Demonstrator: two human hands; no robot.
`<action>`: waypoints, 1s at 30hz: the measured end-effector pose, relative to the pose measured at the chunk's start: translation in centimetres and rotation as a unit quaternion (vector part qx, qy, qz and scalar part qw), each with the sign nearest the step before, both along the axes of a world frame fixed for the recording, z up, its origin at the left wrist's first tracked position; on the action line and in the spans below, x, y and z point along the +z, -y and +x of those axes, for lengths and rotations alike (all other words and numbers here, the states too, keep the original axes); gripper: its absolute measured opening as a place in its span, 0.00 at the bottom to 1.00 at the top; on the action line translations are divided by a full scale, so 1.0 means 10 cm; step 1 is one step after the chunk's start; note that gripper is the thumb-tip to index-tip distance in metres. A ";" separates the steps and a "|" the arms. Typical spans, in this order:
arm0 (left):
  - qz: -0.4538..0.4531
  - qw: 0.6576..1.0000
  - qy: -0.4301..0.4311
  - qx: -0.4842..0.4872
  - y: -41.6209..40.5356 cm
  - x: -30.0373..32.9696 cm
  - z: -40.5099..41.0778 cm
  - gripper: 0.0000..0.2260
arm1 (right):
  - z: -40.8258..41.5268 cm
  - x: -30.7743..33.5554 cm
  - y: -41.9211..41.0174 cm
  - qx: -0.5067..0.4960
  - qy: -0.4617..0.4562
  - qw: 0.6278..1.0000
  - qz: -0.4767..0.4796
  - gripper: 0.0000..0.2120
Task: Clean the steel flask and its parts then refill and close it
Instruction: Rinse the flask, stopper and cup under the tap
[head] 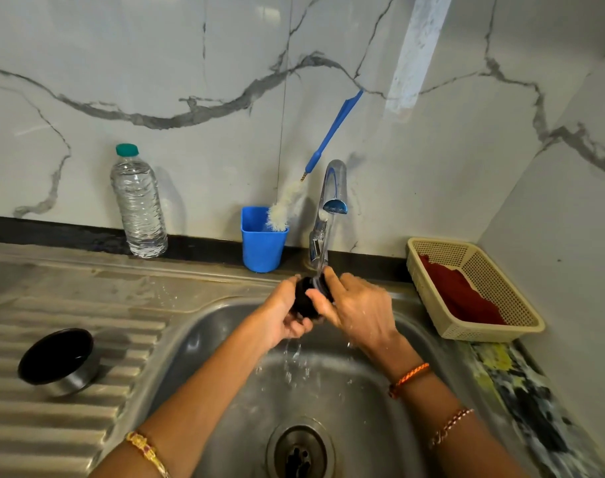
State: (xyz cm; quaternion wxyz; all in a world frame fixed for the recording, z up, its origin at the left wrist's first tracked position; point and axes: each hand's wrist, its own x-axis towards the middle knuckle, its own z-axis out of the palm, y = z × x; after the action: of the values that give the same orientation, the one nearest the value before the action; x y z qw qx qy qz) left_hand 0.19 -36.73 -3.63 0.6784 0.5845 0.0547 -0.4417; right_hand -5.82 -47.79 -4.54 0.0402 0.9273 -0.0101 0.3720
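On the ribbed steel draining board at the sink's left edge a steel-walled flask cup with a dark lining (58, 362) lies tilted on its side. At the back edge stand a clear plastic water bottle with a green cap (139, 201), no label readable, and a blue plastic cup (261, 244) holding a white-bristled bottle brush with a blue handle (313, 167). Over the steel sink basin (211, 339), under the running chrome tap (328, 208), the left hand (284, 315) cups and the right hand (356, 305) grips a round black flask stopper (306, 298). A cream plastic basket (484, 291) with a red cloth (459, 294) sits at the right tabletop edge.
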 end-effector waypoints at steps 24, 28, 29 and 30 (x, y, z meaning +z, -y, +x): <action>-0.019 0.998 0.004 0.062 0.04 0.05 0.00 0.18 | -0.11 -0.26 -0.11 0.182 0.173 0.917 0.309 0.13; 0.002 0.982 0.154 0.113 0.09 0.07 -0.05 0.18 | -0.18 -0.21 -0.20 0.091 0.177 0.863 0.465 0.13; 0.001 0.976 0.191 0.103 0.11 0.08 -0.08 0.17 | -0.19 -0.20 -0.24 0.063 0.164 0.847 0.502 0.15; 0.000 0.971 0.227 0.079 0.13 0.09 -0.11 0.17 | -0.18 -0.17 -0.27 0.038 0.148 0.830 0.537 0.18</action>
State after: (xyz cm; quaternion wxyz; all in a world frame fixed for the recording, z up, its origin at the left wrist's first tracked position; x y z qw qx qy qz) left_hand -0.92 -38.06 -2.74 0.7056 0.6634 -0.0547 -0.2430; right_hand -7.65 -45.12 -6.21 -0.4804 0.7360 -0.1788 0.4423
